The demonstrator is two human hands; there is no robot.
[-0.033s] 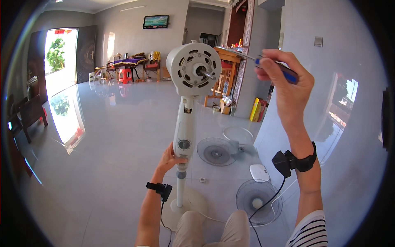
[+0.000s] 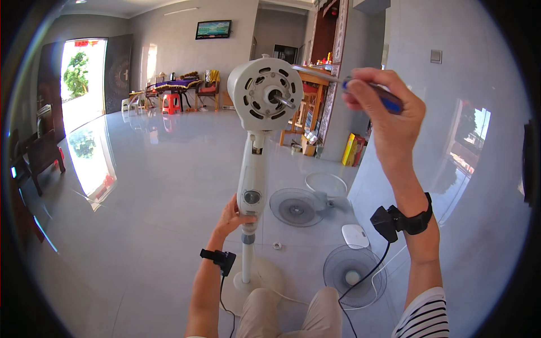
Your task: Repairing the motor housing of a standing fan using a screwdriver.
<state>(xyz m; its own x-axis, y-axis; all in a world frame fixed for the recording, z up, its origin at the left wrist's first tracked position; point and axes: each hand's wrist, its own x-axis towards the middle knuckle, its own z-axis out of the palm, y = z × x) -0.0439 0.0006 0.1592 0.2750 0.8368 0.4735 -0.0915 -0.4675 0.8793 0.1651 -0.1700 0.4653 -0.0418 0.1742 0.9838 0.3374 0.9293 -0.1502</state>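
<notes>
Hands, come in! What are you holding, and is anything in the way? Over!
Left hand: holding white plastic fan column. Right hand: blue-handled metal screwdriver, tip near round white motor housing, contact unclear. Round grey grille on floor, not blocking.

Part of the screwdriver [image 2: 393, 103] is covered by the right hand [image 2: 398, 121]; its shaft [image 2: 319, 74] is blurred, and whether the fan [image 2: 265, 93] is touched by it cannot be told. Behind the stand [image 2: 251, 177], part of the left hand [image 2: 230, 218] is hidden. The base [image 2: 270, 276] is partly covered by the knees [image 2: 262, 307]. The striped sleeve [image 2: 424, 318] is cut off by the lower edge. Details on the screen [image 2: 213, 30] are too small to be told.
</notes>
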